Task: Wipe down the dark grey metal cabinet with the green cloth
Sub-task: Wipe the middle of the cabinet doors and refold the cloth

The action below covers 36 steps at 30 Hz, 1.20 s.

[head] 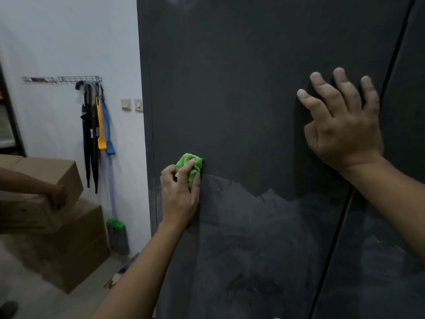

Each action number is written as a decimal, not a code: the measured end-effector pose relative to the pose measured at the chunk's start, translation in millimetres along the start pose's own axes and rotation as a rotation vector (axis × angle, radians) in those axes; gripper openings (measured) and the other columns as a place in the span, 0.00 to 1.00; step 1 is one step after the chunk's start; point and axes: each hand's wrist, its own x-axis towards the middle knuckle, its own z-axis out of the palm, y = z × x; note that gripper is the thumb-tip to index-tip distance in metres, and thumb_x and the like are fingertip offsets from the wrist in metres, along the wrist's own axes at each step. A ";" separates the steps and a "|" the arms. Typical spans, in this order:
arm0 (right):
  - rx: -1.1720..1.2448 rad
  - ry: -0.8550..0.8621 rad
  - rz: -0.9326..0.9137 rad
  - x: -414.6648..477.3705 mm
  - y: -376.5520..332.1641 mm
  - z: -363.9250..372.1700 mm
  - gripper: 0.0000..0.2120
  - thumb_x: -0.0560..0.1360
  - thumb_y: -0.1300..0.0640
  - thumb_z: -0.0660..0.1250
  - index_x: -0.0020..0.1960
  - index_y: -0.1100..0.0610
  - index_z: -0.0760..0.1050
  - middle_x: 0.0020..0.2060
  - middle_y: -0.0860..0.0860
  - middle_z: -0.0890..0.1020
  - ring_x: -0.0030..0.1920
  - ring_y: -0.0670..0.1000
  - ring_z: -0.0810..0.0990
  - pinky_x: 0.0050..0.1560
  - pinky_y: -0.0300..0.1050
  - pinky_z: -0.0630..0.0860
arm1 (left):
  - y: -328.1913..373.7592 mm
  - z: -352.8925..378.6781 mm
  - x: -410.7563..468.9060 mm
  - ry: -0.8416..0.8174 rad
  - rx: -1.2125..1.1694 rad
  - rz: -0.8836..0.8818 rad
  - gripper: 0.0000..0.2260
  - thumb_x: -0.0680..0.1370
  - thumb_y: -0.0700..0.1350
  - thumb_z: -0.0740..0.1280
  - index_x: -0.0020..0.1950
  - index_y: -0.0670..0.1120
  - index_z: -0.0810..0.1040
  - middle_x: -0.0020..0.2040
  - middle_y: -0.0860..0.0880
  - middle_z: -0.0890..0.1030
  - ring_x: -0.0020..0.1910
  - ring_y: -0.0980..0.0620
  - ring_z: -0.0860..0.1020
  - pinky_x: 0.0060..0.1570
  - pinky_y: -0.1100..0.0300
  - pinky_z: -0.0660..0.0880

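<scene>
Head view: a left hand (179,192) grips a bunched green cloth (190,165) against the tall dark grey metal cabinet (230,88); the right hand (342,130) lies flat on it, fingers spread. Below the fingers the panel looks paler and smeared. Left of them, brown cardboard boxes (80,245) stand by a white wall (69,42).

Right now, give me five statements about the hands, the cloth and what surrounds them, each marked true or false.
1. The left hand grips the green cloth against the cabinet. True.
2. The right hand holds a spray bottle. False: it presses open on the cabinet, holding nothing.
3. The green cloth is near the cabinet's left edge. True.
4. The cardboard boxes stand right of the cabinet. False: they stand to its left, by the white wall.
5. A yellow tool hangs on the white wall. True.
</scene>
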 end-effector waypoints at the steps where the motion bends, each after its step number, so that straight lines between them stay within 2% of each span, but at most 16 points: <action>1: -0.005 0.006 0.000 0.1 -0.2 0.1 0.21 0.80 0.57 0.56 0.72 0.54 0.70 0.75 0.54 0.70 0.76 0.62 0.65 0.74 0.68 0.59 | 1.2 -0.2 1.7 0.018 -0.026 -0.037 0.16 0.80 0.55 0.60 0.67 0.56 0.69 0.57 0.49 0.64 0.54 0.50 0.67 0.47 0.54 0.71; 4: -0.011 0.015 0.003 -0.6 0.4 0.3 0.21 0.80 0.57 0.56 0.72 0.54 0.70 0.75 0.54 0.70 0.76 0.62 0.66 0.74 0.67 0.60 | 23.1 9.1 -1.1 0.066 -0.107 -0.095 0.15 0.80 0.53 0.61 0.67 0.53 0.72 0.57 0.49 0.65 0.54 0.48 0.69 0.51 0.55 0.73; 6: -0.018 0.016 0.009 -0.9 0.5 -0.1 0.21 0.80 0.57 0.56 0.72 0.54 0.71 0.75 0.54 0.70 0.75 0.62 0.66 0.74 0.67 0.60 | 38.6 19.4 -13.6 0.008 -0.075 0.079 0.16 0.79 0.51 0.64 0.67 0.53 0.72 0.56 0.47 0.67 0.53 0.46 0.70 0.52 0.56 0.71; 9: -0.027 0.016 0.003 0.3 0.0 -0.7 0.21 0.79 0.57 0.57 0.72 0.53 0.71 0.75 0.53 0.71 0.75 0.61 0.66 0.74 0.66 0.60 | 50.5 25.3 -35.3 -0.164 0.042 0.379 0.20 0.78 0.50 0.65 0.70 0.53 0.71 0.57 0.44 0.67 0.48 0.45 0.70 0.46 0.51 0.76; 12: -0.038 0.018 0.005 0.6 0.6 -1.7 0.21 0.78 0.57 0.58 0.71 0.53 0.71 0.74 0.53 0.71 0.75 0.61 0.67 0.74 0.66 0.61 | 47.1 23.2 -33.4 -0.208 0.095 0.467 0.22 0.76 0.51 0.64 0.70 0.53 0.70 0.57 0.45 0.67 0.47 0.46 0.69 0.42 0.48 0.77; 14: -0.054 0.020 0.004 -0.2 0.3 -2.6 0.22 0.78 0.57 0.59 0.71 0.53 0.71 0.74 0.53 0.72 0.75 0.61 0.68 0.74 0.66 0.61 | 48.9 24.5 -26.5 -0.164 0.039 0.419 0.19 0.77 0.51 0.64 0.68 0.53 0.72 0.56 0.45 0.67 0.49 0.46 0.69 0.45 0.48 0.77; 17: -0.059 0.016 0.000 0.8 -0.8 -3.6 0.22 0.77 0.57 0.60 0.71 0.53 0.72 0.74 0.53 0.72 0.74 0.61 0.68 0.74 0.65 0.61 | 74.4 35.4 -24.3 -0.025 -0.112 0.142 0.15 0.79 0.49 0.65 0.66 0.53 0.73 0.55 0.45 0.69 0.52 0.48 0.69 0.52 0.51 0.74; 19: -0.069 0.013 0.000 2.3 -1.1 -4.1 0.22 0.77 0.58 0.60 0.71 0.53 0.72 0.74 0.53 0.72 0.74 0.61 0.68 0.74 0.65 0.62 | 98.6 47.7 -30.5 0.021 -0.142 0.084 0.16 0.79 0.49 0.66 0.66 0.53 0.73 0.55 0.44 0.69 0.52 0.47 0.69 0.52 0.52 0.73; 24: -0.080 -0.003 -0.009 4.2 -2.1 -5.7 0.23 0.76 0.57 0.61 0.71 0.52 0.72 0.74 0.53 0.72 0.75 0.61 0.68 0.73 0.66 0.62 | 126.5 72.5 -75.2 -0.167 -0.001 0.536 0.22 0.75 0.52 0.65 0.70 0.55 0.70 0.60 0.43 0.68 0.49 0.43 0.71 0.45 0.51 0.72; 28: -0.085 -0.016 -0.004 4.4 -2.0 -7.1 0.24 0.76 0.57 0.60 0.72 0.52 0.73 0.74 0.52 0.71 0.75 0.60 0.68 0.74 0.65 0.62 | 109.7 71.1 -93.7 -0.219 0.062 0.716 0.20 0.77 0.50 0.66 0.69 0.57 0.72 0.60 0.44 0.70 0.47 0.44 0.74 0.43 0.53 0.68; 30: -0.095 -0.010 -0.008 3.5 -3.2 -6.2 0.23 0.76 0.57 0.60 0.71 0.51 0.73 0.74 0.52 0.72 0.75 0.60 0.69 0.73 0.65 0.63 | 103.0 66.1 -80.6 -0.186 0.071 0.664 0.19 0.77 0.51 0.64 0.68 0.58 0.71 0.59 0.45 0.69 0.48 0.44 0.72 0.43 0.53 0.67; 34: -0.104 0.000 -0.005 4.8 -2.7 -6.6 0.23 0.76 0.57 0.60 0.71 0.52 0.74 0.73 0.52 0.73 0.74 0.60 0.69 0.73 0.65 0.64 | 122.9 58.9 -42.4 -0.064 -0.036 0.265 0.17 0.78 0.50 0.65 0.67 0.56 0.73 0.55 0.42 0.69 0.48 0.45 0.67 0.45 0.51 0.70; 36: -0.104 0.001 -0.008 5.8 -2.5 -6.5 0.23 0.76 0.57 0.60 0.71 0.52 0.74 0.73 0.52 0.73 0.74 0.60 0.70 0.73 0.66 0.64 | 139.7 64.2 -37.4 -0.031 -0.069 0.203 0.17 0.78 0.48 0.67 0.67 0.54 0.74 0.54 0.42 0.70 0.47 0.45 0.67 0.46 0.50 0.70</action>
